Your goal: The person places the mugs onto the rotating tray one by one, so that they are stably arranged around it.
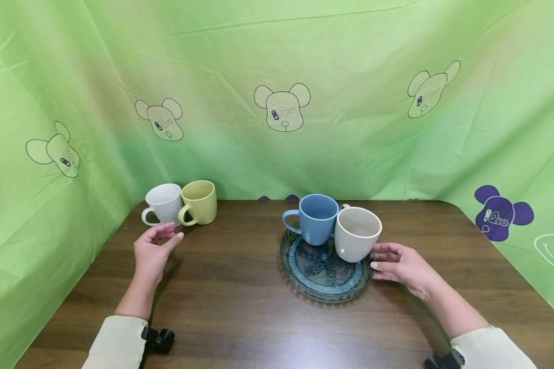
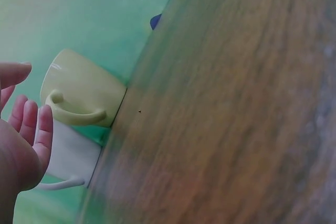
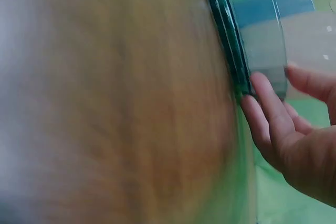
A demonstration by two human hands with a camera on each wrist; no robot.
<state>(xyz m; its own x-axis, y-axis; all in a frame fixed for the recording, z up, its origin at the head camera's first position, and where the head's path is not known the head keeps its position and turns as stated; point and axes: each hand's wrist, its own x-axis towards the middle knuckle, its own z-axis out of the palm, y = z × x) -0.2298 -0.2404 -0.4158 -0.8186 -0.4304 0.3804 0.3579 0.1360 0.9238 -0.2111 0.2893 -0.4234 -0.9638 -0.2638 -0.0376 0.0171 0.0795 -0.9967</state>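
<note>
My left hand [image 1: 152,251], fingers loosely bent and holding nothing, is in front of a white mug [image 1: 163,201] and a yellow mug [image 1: 203,202]. In the left wrist view, the yellow mug [image 2: 86,90] stands beside the white mug [image 2: 73,153], partly hidden by the fingers. On the right, a round bluish glass dish [image 1: 330,296] bears a blue mug [image 1: 317,220] and a cream mug [image 1: 356,233]. My right hand [image 1: 406,269] touches the dish's right side with extended fingers; in the right wrist view the thumb [image 3: 310,82] is at the glass rim.
Everything stands on a brown wooden table [image 1: 221,302]. A green cloth [image 1: 221,61] printed with bear heads hangs behind the table and along both sides. The two left mugs stand near the back edge. Wood surface separates them from the dish.
</note>
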